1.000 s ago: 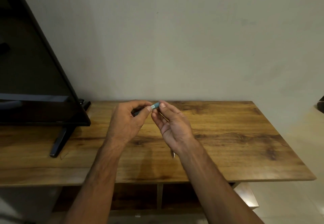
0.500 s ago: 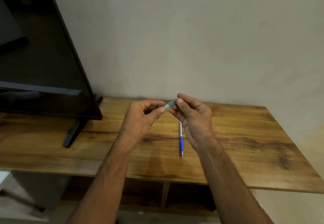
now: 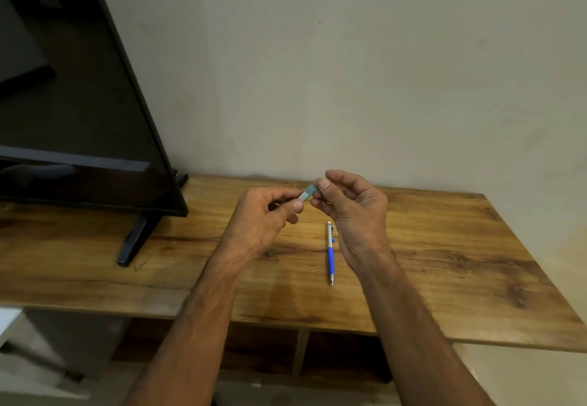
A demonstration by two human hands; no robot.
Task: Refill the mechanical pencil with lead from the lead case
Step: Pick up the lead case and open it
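A small teal lead case is held in the air above the wooden table, between both hands. My left hand pinches its lower end with thumb and fingers, and most of the case is hidden in that grip. My right hand pinches its upper end with thumb and forefinger. The mechanical pencil, white with a blue grip, lies on the table below my right hand, tip toward me.
A black TV on a stand foot takes up the table's left part. The wall runs right behind the table. Open shelf compartments show under the tabletop.
The camera view has shifted, so the pencil on the table now shows beside my right wrist. Both hands keep hold of the lead case and have lifted slightly.
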